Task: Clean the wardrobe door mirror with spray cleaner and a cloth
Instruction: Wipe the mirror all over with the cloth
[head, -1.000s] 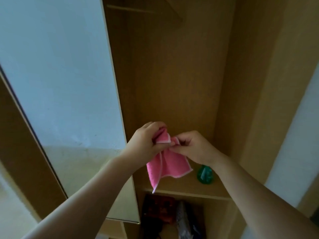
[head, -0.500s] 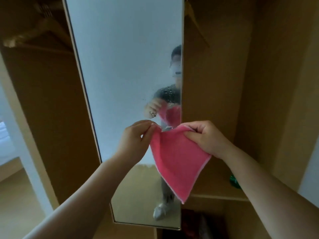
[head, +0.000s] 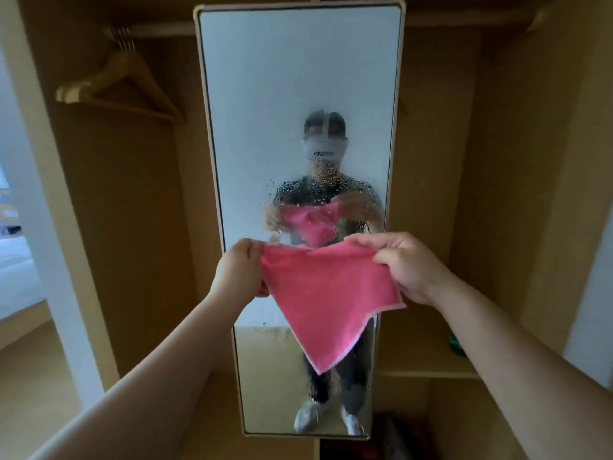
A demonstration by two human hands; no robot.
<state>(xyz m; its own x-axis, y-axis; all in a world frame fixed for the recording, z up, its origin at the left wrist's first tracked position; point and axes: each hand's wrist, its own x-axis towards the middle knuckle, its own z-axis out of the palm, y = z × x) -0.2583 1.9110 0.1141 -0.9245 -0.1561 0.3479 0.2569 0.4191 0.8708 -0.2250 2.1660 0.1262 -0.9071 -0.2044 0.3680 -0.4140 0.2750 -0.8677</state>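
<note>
The tall wardrobe door mirror [head: 292, 78] stands straight ahead, its middle speckled with spray droplets. A pink cloth [head: 325, 297] is stretched out in front of the mirror's lower half, one corner hanging down. My left hand [head: 240, 268] pinches the cloth's left corner. My right hand [head: 403, 262] grips its right top edge. A green spray bottle [head: 456, 345] peeks out behind my right forearm on the wardrobe shelf at the right.
An open wardrobe surrounds the mirror. Wooden hangers [head: 116, 81] hang on a rail at upper left. A shelf [head: 428, 371] runs at lower right, with dark items below it. A white wall edge and a bed show at far left.
The view has swung left until the mirror is centred. My hands have drawn apart and spread the bunched cloth out flat between them.
</note>
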